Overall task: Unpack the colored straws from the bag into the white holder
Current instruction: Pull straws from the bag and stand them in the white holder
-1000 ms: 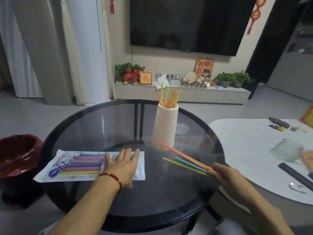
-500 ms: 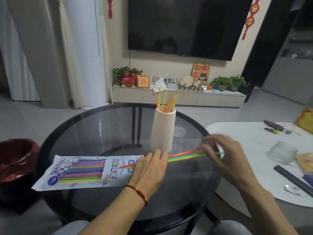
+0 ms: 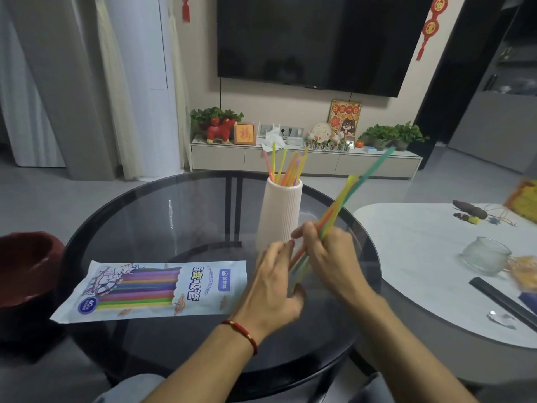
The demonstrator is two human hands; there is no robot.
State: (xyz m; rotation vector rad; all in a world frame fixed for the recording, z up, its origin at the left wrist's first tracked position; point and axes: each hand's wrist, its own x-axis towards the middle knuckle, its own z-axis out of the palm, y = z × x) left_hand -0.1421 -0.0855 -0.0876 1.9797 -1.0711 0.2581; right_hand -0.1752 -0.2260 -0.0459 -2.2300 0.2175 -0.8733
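Observation:
A ribbed white holder [image 3: 279, 213] stands upright near the middle of the round glass table [image 3: 151, 216], with several colored straws [image 3: 286, 167] sticking out of its top. A small bunch of colored straws [image 3: 353, 189] slants up to the right, just right of the holder. My right hand [image 3: 331, 257] grips that bunch around its middle. My left hand [image 3: 276, 289] holds the bunch's lower end, fingers curled round it. The straw bag [image 3: 162, 289] lies flat on the table to the left, with several straws inside.
A dark red bin [image 3: 26, 269] stands off the table's left edge. A white table [image 3: 412, 248] on the right carries a glass jar [image 3: 483, 255], a dark flat bar [image 3: 502, 301] and small items. A TV and a low cabinet line the far wall.
My left hand left the bag and came to the straw bunch. The bunch swung from lying level over the table to slanting upward beside the holder, both hands now on it.

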